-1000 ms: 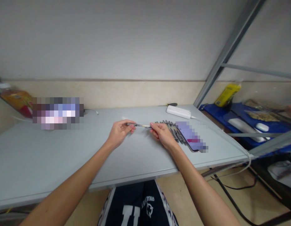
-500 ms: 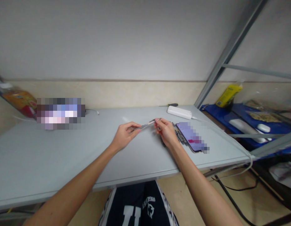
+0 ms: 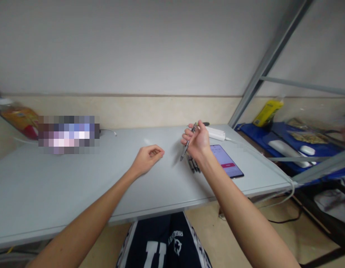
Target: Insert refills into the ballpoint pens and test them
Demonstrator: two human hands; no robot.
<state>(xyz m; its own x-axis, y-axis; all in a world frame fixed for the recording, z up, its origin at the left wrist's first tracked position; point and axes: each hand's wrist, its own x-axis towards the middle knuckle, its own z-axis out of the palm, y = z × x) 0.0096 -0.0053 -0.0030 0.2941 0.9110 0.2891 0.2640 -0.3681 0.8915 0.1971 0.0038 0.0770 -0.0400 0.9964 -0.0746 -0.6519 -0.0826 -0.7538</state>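
Note:
In my right hand (image 3: 199, 140), which is turned partly palm up, a grey-and-black pen (image 3: 184, 150) slants downward with its lower end pointing toward the desk. The fingers curl around its upper half. My left hand (image 3: 147, 159) rests over the desk (image 3: 127, 149), thumb and fingertips pressed together, with nothing visible between them. Several dark pens (image 3: 193, 165) lie side by side beneath my right wrist, partly covered by it. Beside them is a phone (image 3: 227, 163) with a lit screen.
A white power strip (image 3: 216, 133) with a cable and a dark-handled screwdriver (image 3: 206, 124) lie at the back. A blurred-out object (image 3: 69, 136) and a bottle (image 3: 20, 117) stand at left. Metal frame bars (image 3: 246, 96) rise at right, beside a yellow packet (image 3: 269, 111).
The pen, held between both hands before, is now in my right hand alone. That hand has turned palm up and moved slightly up. My left hand has let go, its fingers pinched together.

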